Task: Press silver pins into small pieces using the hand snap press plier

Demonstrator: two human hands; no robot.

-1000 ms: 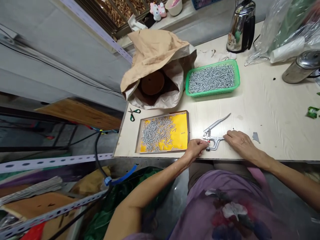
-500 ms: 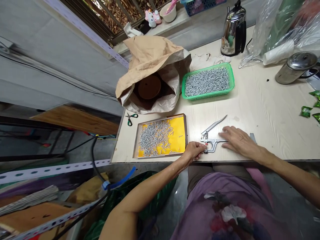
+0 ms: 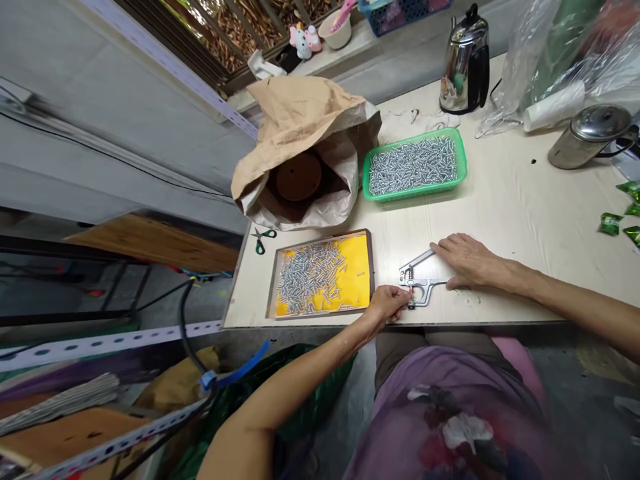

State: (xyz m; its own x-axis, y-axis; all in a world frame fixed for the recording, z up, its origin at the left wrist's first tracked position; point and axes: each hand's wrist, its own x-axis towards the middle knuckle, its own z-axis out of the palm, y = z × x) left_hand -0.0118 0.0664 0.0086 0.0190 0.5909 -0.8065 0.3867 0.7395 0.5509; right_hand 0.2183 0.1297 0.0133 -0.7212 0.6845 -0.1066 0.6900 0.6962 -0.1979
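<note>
Silver snap-fastener pliers (image 3: 425, 288) lie flat on the table near its front edge, their handles pointing right. My right hand (image 3: 467, 261) is around the handle ends, with fingers over the upper handle and thumb by the lower one. At the jaw end, my left hand (image 3: 389, 303) has its fingertips pinched together, touching or very near the jaw. Whatever sits in that pinch is too small to make out. Just left of this hand is a shallow tray (image 3: 371, 267) with a yellow bottom, holding a heap of small metal pieces (image 3: 310, 277).
Behind stands a green plastic basket (image 3: 463, 167) full of similar metal pieces. An open brown paper sack (image 3: 305, 107) is beside it. Small green-handled scissors (image 3: 263, 240) lie at the left edge. A kettle (image 3: 465, 63), a metal pot (image 3: 590, 137) and green packets (image 3: 611, 223) occupy the right side.
My right hand has closed onto the pliers' handles, and the raised upper handle has come down nearer the lower one. My left hand has stayed at the jaw.
</note>
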